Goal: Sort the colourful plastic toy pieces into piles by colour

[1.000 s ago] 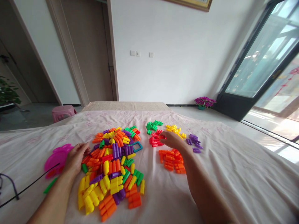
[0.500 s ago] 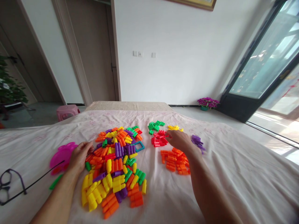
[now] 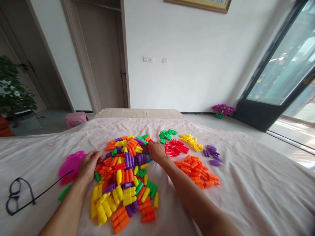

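Note:
A heap of mixed plastic building blocks (image 3: 128,177) in yellow, orange, purple, green and red lies on the cloth-covered table. At its left edge rests my left hand (image 3: 90,164), with fingers curled together and their tips partly hidden. My right hand (image 3: 157,152) reaches to the heap's upper right side, its fingers pinched at a red block (image 3: 149,141). Sorted by colour on the right are green blocks (image 3: 167,134), red blocks (image 3: 176,148), yellow blocks (image 3: 192,141), purple blocks (image 3: 212,153) and orange blocks (image 3: 197,170).
Left of the heap lie a magenta plastic piece (image 3: 67,165), a green piece (image 3: 64,192) and black-framed glasses (image 3: 18,196). A pink stool (image 3: 76,120) stands beyond the table (image 3: 246,196). Potted purple flowers (image 3: 222,110) are by the glass door.
My right hand has moved left from the red group to the mixed heap, uncovering the yellow and purple groups. My left hand stays at the heap's left edge. The view has shifted slightly.

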The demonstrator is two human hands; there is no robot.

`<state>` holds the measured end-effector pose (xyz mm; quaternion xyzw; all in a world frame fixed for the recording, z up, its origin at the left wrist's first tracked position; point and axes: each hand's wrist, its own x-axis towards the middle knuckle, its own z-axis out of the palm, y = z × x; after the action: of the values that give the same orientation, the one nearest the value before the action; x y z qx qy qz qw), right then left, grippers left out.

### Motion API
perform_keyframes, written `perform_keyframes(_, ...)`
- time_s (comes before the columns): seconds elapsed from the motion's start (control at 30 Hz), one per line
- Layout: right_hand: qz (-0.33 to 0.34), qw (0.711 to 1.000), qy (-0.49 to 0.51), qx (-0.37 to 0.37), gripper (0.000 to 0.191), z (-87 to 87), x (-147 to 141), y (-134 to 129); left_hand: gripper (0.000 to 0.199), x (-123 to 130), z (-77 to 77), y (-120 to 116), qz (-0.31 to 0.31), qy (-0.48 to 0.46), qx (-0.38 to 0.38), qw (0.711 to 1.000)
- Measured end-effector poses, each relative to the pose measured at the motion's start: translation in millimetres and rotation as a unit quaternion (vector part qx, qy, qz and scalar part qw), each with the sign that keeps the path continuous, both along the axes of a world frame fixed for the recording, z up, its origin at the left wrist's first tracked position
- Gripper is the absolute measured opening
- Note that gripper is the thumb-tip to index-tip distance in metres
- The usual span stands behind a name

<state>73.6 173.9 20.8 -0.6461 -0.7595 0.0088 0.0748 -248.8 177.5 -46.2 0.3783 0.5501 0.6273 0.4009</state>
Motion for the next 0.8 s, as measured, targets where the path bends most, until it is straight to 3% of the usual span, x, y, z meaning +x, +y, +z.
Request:
perform_keyframes(0.27, -0.002, 0.999, 0.045, -0.005, 0.031, 4.9, 21, -4, 0.037, 0, -0.2, 1, 0.002, -0.016, -0.007, 1.0)
perform_keyframes(0.43, -0.028, 0.997, 0.072, -0.008, 0.032, 28.3, 65, -29, 0.038, -1, -2.3, 1, 0.001, -0.019, -0.009, 1.0)
perform_keyframes(0.67, -0.098, 0.995, -0.01, -0.036, 0.029, 61.8, 135, -69, 0.036, -2, -4.9, 1, 0.001, -0.003, -0.012, 1.0)
perform_keyframes(0.8, -0.134, 0.989, -0.046, -0.033, 0.032, 69.2, 153, -77, 0.036, 3, -0.8, -1, 0.006, 0.005, -0.008, 1.0)
